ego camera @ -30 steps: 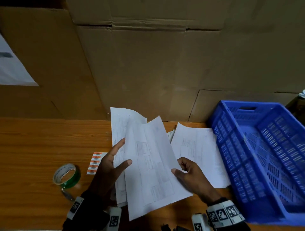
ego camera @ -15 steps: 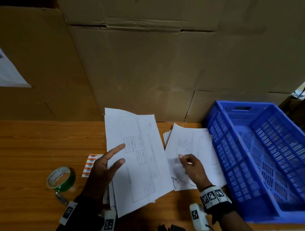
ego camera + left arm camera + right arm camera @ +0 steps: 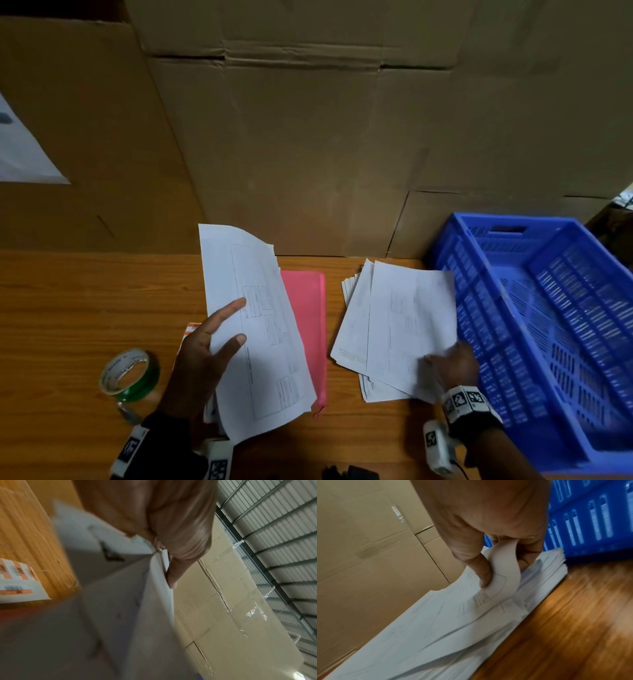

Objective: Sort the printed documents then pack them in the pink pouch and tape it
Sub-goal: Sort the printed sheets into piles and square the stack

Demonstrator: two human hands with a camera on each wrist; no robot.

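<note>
The left hand [image 3: 202, 356] holds a small sheaf of printed sheets [image 3: 253, 329] tilted up above the pink pouch [image 3: 308, 329], thumb over the front and the fingers behind, as the left wrist view shows. The right hand [image 3: 454, 365] pinches the near corner of the top sheet on the loose pile of printed documents [image 3: 404, 329] lying on the tabletop [image 3: 68, 308] just beside the blue crate [image 3: 534, 329]; in the right wrist view that corner curls up between thumb and fingers [image 3: 483, 573]. The likely trouble is the pinch taking two sheets instead of one, since the pile is fanned and uneven and the edges do not line up. A sideways tug could also skew the pile further or push sheets against the crate wall. The held sheaf is gripped only near one edge, so it could sag or slip while attention is on the other hand. By count: one pink pouch, one roll of green tape [image 3: 130, 375], one blue crate, one strip of orange-and-white labels [image 3: 190, 330], and two groups of paper whose sheets cannot be counted.
</note>
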